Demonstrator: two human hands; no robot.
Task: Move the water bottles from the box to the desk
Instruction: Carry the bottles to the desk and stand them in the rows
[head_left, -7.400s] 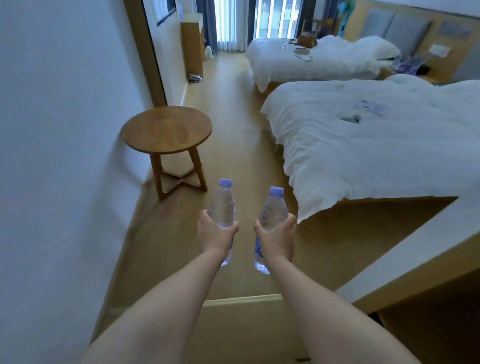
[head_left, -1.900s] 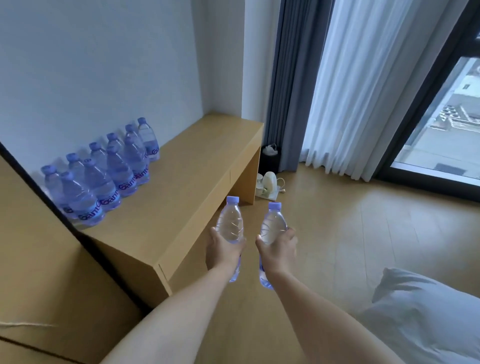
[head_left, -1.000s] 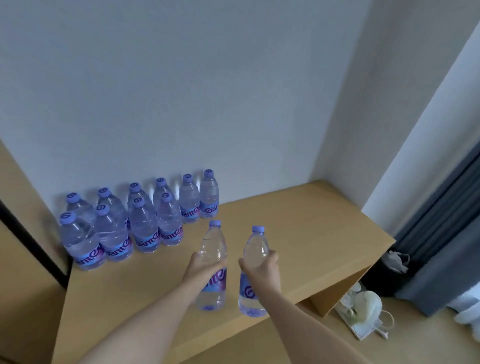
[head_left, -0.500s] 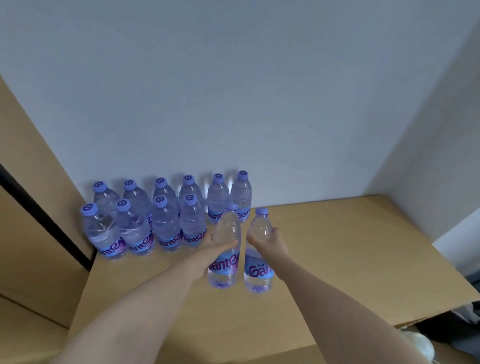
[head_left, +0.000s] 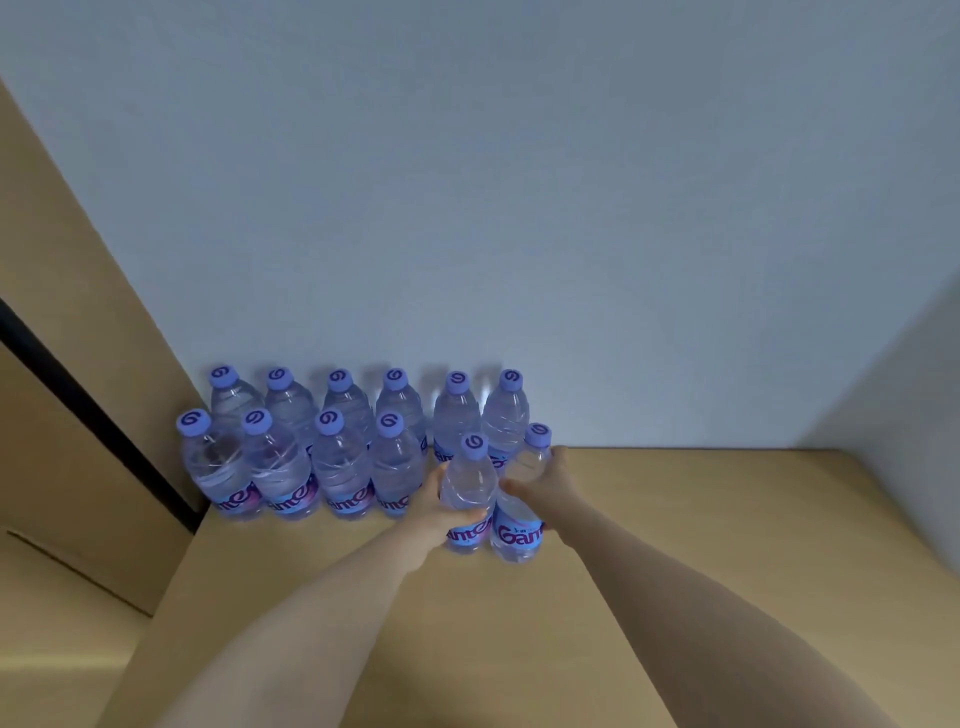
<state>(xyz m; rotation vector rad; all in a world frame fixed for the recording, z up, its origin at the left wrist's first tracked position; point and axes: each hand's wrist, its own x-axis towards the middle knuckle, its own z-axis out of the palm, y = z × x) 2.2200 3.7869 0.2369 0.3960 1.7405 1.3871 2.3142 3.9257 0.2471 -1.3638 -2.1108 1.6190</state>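
Two water bottles held upright, side by side, one in each hand, low over or on the tabletop (head_left: 675, 519); cannot tell if the bottoms touch the wood. Left bottle (head_left: 470, 493) wrapped by the left hand (head_left: 436, 512), fingers curled round its middle. Right bottle (head_left: 519, 512) wrapped by the right hand (head_left: 545, 480), fingers curled round its upper part. Both grips tight on clear plastic, purple caps on top, purple labels below the fingers.

Just behind and to the left, ten more bottles standing in two rows: back row (head_left: 363, 400) of six by the wall (head_left: 519, 208), front row (head_left: 296, 467) of four. Held pair right beside the end of the front row, in front of the last two of the back row, very close to them. Twelve bottles in all.

On the far left, a tall wooden panel (head_left: 62, 364) with a dark strip (head_left: 98, 431) down it, next to the rows. Bare forearms reaching in from below.
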